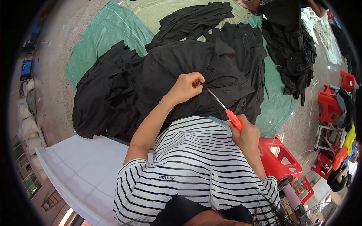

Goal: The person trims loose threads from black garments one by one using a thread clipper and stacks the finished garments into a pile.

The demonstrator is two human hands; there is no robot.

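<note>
Across my lap lies a black buttoned garment [173, 60], spread over a heap of black cloth. My left hand [187, 87] is closed on it, thumb and fingertips pinching a small bit of the cloth beside a button. My right hand [246, 136] grips a red-handled tool [234, 119] with a long, slim metal end; its exact kind is not clear. The metal tip points up and left, close to the left fingertips, over the dark cloth. Whether the tip touches the cloth I cannot tell.
More black garments [105, 90] are piled to the left, on green plastic sheeting [109, 30]. Far right, another person's arm [316, 8] shows near hanging black clothes [290, 56]. Red plastic stools [277, 156] stand at the right, and a white surface [83, 169] lies at the lower left.
</note>
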